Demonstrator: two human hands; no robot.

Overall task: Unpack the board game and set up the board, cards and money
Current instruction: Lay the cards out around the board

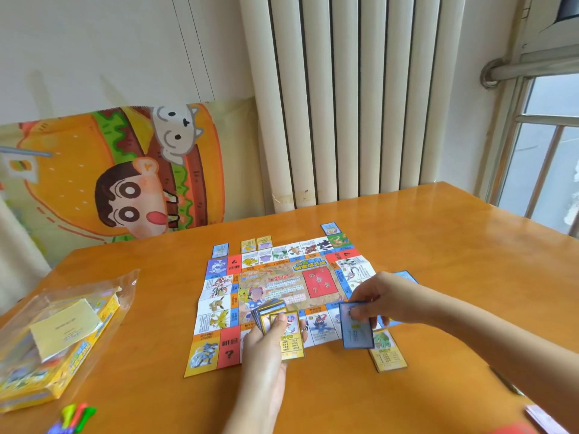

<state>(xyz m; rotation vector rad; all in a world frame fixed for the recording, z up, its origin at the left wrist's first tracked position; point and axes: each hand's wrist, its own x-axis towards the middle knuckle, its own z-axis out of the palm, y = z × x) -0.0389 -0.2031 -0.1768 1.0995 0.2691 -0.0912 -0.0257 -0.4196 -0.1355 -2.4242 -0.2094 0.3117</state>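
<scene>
The paper game board [282, 286] lies unfolded in the middle of the wooden table [438, 245]. My left hand [266, 349] grips a fanned stack of cards [279, 321] over the board's near edge. My right hand [379, 299] pinches a single blue-bordered card [357, 327] above the board's near right corner. Several cards lie around the board: a yellow one [387, 350] just below the held card, blue ones at the far left [220, 250], far right [330, 228] and right side [407, 276], and two yellow ones [256, 244] along the far edge.
The yellow game box [53, 355] sits in a clear plastic bag with a pale slip at the table's left edge. Coloured plastic pieces [73, 416] lie at the near left. More paper [545, 418] shows at the near right corner. A radiator and a window stand behind.
</scene>
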